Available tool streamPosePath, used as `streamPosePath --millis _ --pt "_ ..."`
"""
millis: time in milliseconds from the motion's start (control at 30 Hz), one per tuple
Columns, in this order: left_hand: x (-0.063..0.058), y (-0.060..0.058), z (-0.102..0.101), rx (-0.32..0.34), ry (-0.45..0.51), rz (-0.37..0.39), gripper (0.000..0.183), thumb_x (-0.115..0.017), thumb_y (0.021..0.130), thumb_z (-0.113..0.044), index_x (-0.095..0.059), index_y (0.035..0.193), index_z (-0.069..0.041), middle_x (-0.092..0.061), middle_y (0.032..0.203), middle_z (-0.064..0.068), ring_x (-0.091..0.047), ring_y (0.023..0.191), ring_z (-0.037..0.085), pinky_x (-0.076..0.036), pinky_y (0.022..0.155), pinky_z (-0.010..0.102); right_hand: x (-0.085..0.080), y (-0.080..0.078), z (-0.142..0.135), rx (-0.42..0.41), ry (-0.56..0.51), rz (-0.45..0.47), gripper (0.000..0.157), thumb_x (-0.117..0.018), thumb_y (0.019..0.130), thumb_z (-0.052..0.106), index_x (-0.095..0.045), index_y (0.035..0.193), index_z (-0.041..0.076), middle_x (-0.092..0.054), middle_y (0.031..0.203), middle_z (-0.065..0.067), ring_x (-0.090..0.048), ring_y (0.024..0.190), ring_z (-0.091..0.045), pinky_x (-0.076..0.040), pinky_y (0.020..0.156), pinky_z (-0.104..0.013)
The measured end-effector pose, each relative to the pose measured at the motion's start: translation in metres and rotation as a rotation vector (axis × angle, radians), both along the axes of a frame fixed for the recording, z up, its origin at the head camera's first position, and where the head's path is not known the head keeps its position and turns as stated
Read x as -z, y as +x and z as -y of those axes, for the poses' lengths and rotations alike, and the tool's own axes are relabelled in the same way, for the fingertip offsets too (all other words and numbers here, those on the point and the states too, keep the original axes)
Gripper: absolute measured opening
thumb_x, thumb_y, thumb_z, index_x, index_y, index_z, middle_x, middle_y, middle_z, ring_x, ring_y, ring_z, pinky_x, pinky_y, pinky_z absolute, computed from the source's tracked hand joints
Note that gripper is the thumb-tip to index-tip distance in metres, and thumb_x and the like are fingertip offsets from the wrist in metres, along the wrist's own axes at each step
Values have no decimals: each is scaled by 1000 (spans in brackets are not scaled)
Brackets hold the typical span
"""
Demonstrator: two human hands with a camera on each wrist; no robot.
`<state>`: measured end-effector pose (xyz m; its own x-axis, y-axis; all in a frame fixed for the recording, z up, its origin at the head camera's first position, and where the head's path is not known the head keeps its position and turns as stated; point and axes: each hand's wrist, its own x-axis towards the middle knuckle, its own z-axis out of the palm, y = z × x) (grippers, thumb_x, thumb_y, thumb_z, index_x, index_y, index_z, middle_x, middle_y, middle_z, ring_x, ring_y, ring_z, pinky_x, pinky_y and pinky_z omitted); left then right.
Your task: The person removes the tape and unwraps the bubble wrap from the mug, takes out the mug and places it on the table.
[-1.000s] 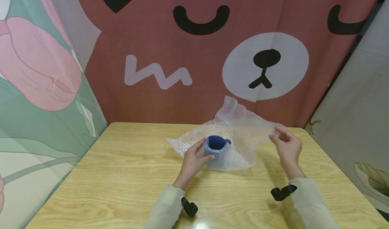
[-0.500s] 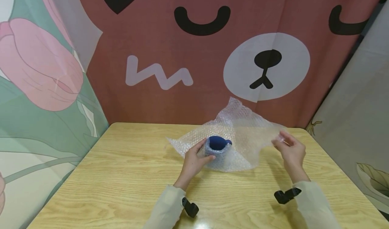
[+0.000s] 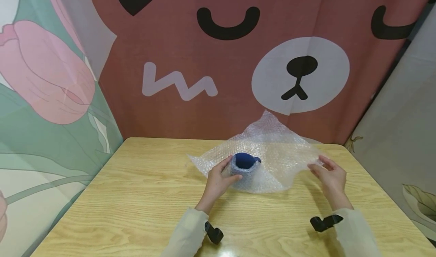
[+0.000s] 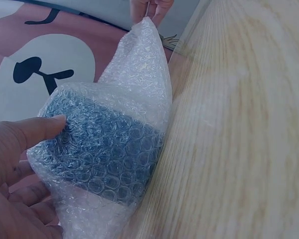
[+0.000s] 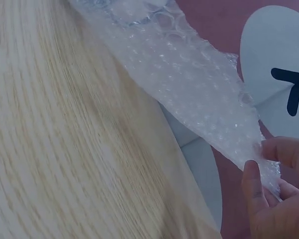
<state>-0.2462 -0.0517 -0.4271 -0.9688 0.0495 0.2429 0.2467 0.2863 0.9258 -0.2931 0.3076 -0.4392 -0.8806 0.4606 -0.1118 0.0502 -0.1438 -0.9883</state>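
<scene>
A dark blue mug (image 3: pixel 244 160) stands upright on the table, its side wrapped in bubble wrap (image 3: pixel 272 136) and its open top showing. A blue handle end peeks out at its right. My left hand (image 3: pixel 218 178) grips the wrapped mug from the left, thumb on the near side. In the left wrist view the blue of the mug (image 4: pixel 104 149) shows through the bubbles. My right hand (image 3: pixel 331 176) pinches a corner of the sheet off to the right. The right wrist view has the bubble wrap (image 5: pixel 184 84) stretched toward the thumb and fingers.
The wood-grain table (image 3: pixel 136 204) spreads under both hands. Behind it hangs a reddish curtain (image 3: pixel 177 117) with a bear face, and a flowered curtain (image 3: pixel 61 143) lines the left side. Black cameras sit at both wrists.
My right hand has moved right and down, drawing the corner of the bubble wrap with it. The sheet's peak has shifted right. My left hand and the mug hold nearly the same place.
</scene>
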Motion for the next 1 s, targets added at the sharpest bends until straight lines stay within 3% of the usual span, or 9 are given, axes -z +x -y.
streamPosePath --millis 167,433,667,900,1000 --pt "0 0 -1 -7 -4 5 71 -84 77 -16 -53 140 -10 -51 141 10 -42 132 31 -33 107 47 4 3 -5 -32 -35 19 72 -89 68 6 -59 133 13 -41 124 -2 -62 87 -7 -55 76 -24" --pt "0 1 -1 -16 -18 -19 71 -84 76 -17 -53 140 -10 -52 139 13 -43 130 34 -34 106 49 -21 27 11 -96 -13 114 76 -77 81 2 -40 147 9 -21 149 -10 -55 88 -2 -52 81 -21" --pt "-1 1 0 -17 -14 -18 71 -84 76 -17 -53 140 -11 -52 139 12 -43 131 33 -34 106 48 -19 31 10 -122 36 114 74 -75 82 -1 -40 146 5 -28 137 -6 -55 85 0 -52 82 -22" --pt "0 1 0 -15 -7 -20 70 -84 76 -17 -54 139 -10 -52 139 12 -43 130 32 -34 107 47 -12 29 7 -130 115 136 76 -74 82 -1 -36 148 1 -19 151 -17 -49 92 -3 -53 80 -21" --pt "0 1 0 -10 -13 -16 71 -84 76 -18 -54 139 -10 -52 139 13 -43 130 32 -35 106 48 -10 31 6 -130 122 141 77 -74 83 -2 -34 148 -1 -23 147 -17 -50 90 -3 -53 80 -21"
